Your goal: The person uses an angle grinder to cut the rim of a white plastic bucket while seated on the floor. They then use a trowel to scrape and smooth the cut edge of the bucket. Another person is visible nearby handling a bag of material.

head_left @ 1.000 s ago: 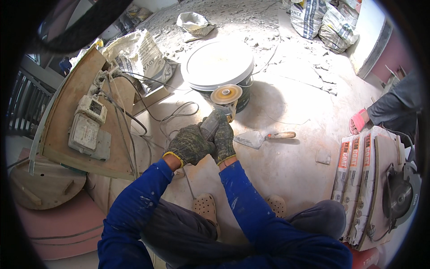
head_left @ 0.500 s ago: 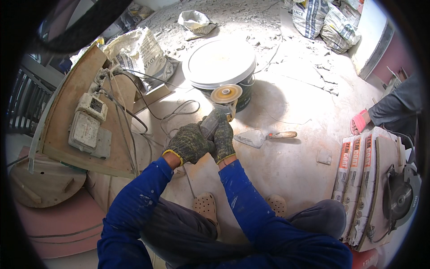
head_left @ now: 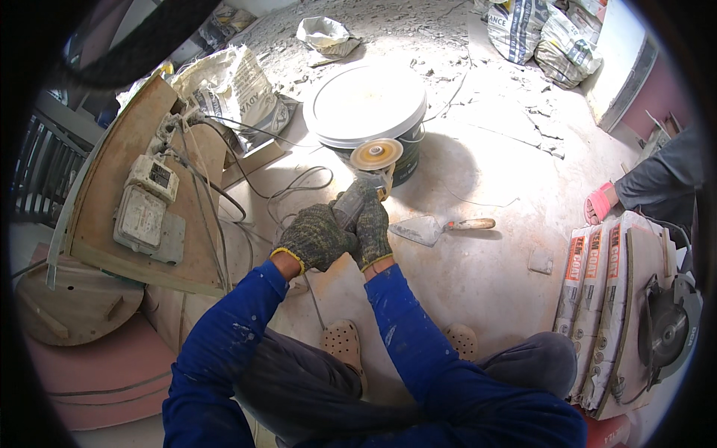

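Both my hands, in dark speckled knit gloves, are closed on an angle grinder held out in front of me. My left hand wraps the rear of its body, and my right hand grips it nearer the head. A tan-coloured round disc is fitted at the far end, facing up, in front of a dark bucket with a white lid. Whether disc and bucket touch, I cannot tell. To the right of my right hand, a pointed trowel with a wooden handle lies on the floor.
On the left stands a curved wooden board carrying dusty electrical boxes and cables. Several paper bags and a circular saw are at right. Another person's foot in a pink sandal is beyond them. Rubble covers the far floor.
The grinder's disc has shifted very slightly up and to the left. My grip and everything around it look the same.
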The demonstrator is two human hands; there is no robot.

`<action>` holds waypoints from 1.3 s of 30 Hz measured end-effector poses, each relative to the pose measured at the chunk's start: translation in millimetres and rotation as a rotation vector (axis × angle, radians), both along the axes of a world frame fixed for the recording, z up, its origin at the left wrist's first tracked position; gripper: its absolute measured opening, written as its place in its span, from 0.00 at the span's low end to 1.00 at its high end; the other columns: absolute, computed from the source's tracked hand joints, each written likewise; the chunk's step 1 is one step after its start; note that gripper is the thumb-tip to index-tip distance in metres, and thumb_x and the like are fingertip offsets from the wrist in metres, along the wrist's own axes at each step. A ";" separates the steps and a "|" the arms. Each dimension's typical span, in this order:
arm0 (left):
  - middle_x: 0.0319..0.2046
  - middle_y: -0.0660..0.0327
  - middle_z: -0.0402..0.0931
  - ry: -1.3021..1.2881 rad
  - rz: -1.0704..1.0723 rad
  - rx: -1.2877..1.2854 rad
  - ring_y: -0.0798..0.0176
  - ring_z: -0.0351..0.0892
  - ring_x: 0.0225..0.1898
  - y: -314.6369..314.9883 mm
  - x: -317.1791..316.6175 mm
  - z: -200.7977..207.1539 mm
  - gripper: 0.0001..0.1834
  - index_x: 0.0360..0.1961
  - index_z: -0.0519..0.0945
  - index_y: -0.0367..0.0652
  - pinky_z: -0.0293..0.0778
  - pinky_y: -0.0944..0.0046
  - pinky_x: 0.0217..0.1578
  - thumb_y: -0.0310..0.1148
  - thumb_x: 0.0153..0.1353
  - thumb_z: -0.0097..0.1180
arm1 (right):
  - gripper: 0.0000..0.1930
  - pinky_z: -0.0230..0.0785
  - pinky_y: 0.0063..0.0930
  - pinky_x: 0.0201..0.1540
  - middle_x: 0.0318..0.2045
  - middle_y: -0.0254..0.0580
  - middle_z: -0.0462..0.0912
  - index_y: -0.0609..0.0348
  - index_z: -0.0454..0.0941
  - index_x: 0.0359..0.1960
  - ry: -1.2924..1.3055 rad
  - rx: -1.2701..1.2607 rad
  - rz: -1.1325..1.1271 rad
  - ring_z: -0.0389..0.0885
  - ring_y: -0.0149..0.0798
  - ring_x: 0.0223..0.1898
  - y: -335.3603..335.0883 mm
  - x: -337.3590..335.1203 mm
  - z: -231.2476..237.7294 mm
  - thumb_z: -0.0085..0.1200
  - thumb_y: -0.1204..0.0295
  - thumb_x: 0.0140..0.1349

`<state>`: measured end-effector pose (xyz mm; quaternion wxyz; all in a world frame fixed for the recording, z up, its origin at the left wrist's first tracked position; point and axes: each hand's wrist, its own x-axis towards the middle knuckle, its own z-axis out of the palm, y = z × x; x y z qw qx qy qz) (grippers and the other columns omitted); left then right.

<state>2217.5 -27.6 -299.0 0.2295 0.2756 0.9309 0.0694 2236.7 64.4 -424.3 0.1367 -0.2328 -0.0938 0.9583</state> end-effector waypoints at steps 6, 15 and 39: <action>0.28 0.43 0.84 0.075 -0.044 0.024 0.45 0.86 0.32 -2.1 -1.9 -6.6 0.31 0.37 0.87 0.34 0.79 0.51 0.40 0.54 0.44 0.72 | 0.17 0.85 0.41 0.40 0.40 0.46 0.85 0.58 0.77 0.53 0.002 0.004 0.006 0.87 0.44 0.39 1.5 2.1 3.9 0.52 0.57 0.75; 0.27 0.42 0.84 0.088 -0.058 0.021 0.45 0.86 0.31 0.1 0.0 -4.5 0.30 0.36 0.86 0.34 0.80 0.51 0.39 0.53 0.45 0.72 | 0.18 0.86 0.43 0.41 0.40 0.48 0.85 0.58 0.75 0.54 0.022 -0.030 0.014 0.87 0.47 0.38 3.4 0.7 2.9 0.51 0.57 0.76; 0.26 0.44 0.83 0.023 -0.054 0.021 0.46 0.85 0.30 3.2 2.3 -0.9 0.30 0.32 0.85 0.34 0.79 0.51 0.37 0.56 0.49 0.69 | 0.19 0.86 0.42 0.41 0.43 0.49 0.85 0.60 0.75 0.55 0.013 0.040 -0.004 0.87 0.45 0.40 6.2 4.3 2.3 0.52 0.57 0.75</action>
